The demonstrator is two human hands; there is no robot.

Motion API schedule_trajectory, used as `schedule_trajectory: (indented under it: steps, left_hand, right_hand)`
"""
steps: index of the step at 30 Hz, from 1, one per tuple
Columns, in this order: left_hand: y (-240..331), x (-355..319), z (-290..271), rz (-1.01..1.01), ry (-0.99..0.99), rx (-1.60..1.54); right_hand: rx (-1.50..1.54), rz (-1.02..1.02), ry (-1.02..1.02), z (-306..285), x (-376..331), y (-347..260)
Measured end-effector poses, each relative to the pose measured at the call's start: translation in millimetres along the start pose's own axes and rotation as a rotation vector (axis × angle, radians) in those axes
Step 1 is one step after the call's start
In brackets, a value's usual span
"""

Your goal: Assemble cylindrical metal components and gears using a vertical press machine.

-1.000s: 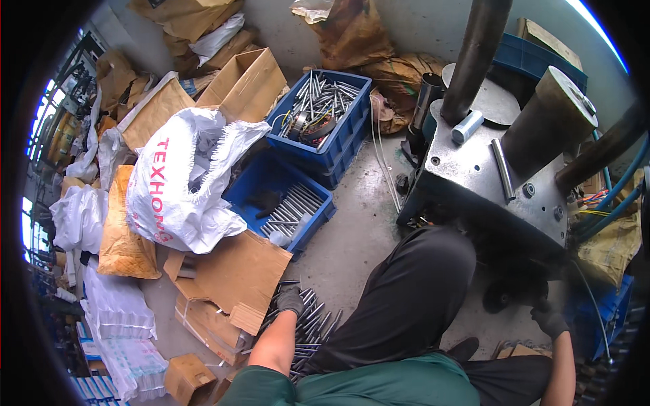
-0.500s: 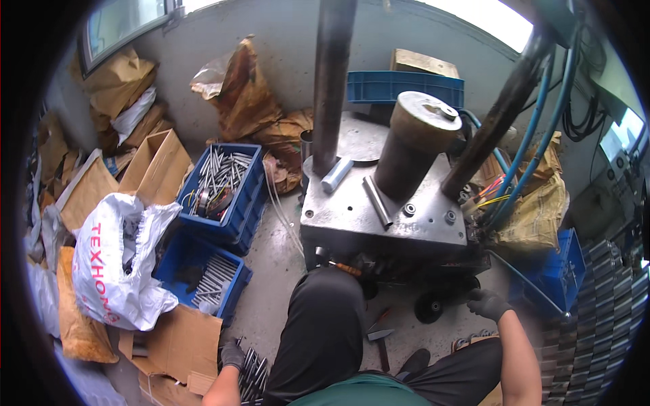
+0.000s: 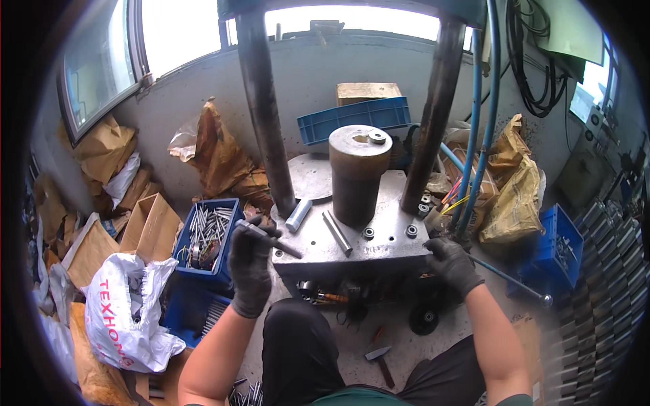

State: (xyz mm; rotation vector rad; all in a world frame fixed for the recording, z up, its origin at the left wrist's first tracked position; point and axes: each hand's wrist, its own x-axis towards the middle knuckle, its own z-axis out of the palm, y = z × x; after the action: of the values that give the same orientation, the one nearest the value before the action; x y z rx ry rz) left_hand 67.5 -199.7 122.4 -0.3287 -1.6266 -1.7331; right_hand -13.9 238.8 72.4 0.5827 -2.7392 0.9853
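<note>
My left hand [image 3: 250, 271], in a dark glove, grips a slim metal shaft [image 3: 281, 245] with a thicker part near the fingers. The shaft slants over the left front corner of the press's steel plate [image 3: 308, 265]. My right hand [image 3: 455, 265], also gloved, is by the plate's right front edge, fingers loosely bent and apart, with nothing visible in them. Just left of it lies a small ring bearing [image 3: 412, 231], and another bearing [image 3: 368, 233] sits further left. On the plate, a metal rod [image 3: 337, 233] and a shorter cylinder [image 3: 298, 215] lie beside a thick upright cylinder [image 3: 359, 176].
Two press columns [image 3: 265, 115] rise from the plate. Blue bins [image 3: 230, 264] with metal rods and a white sack [image 3: 128, 311] stand left. Blue hoses [image 3: 489, 122] hang right, near a blue bin [image 3: 558, 247] and stacked metal parts [image 3: 599, 318]. A hammer [image 3: 380, 358] lies on the floor.
My left hand has risen from the rod pile at lower left to the plate, now holding a shaft. My right hand has moved up and left to the plate's edge. The view has tilted up.
</note>
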Motion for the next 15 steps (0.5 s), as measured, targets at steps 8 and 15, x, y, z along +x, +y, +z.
schedule_trajectory:
  steps: [8, 15]
  left_hand:
    - [-64.3, -9.8, 171.4, -0.285, -0.255, -0.259]
    - [-120.0, -29.2, 201.2, -0.135, -0.310, 0.045]
  right_hand:
    - [-0.332, -0.038, 0.171, 50.9, 20.1, 33.4]
    - [-0.506, 0.003, 0.164, 60.9, 33.8, 28.5]
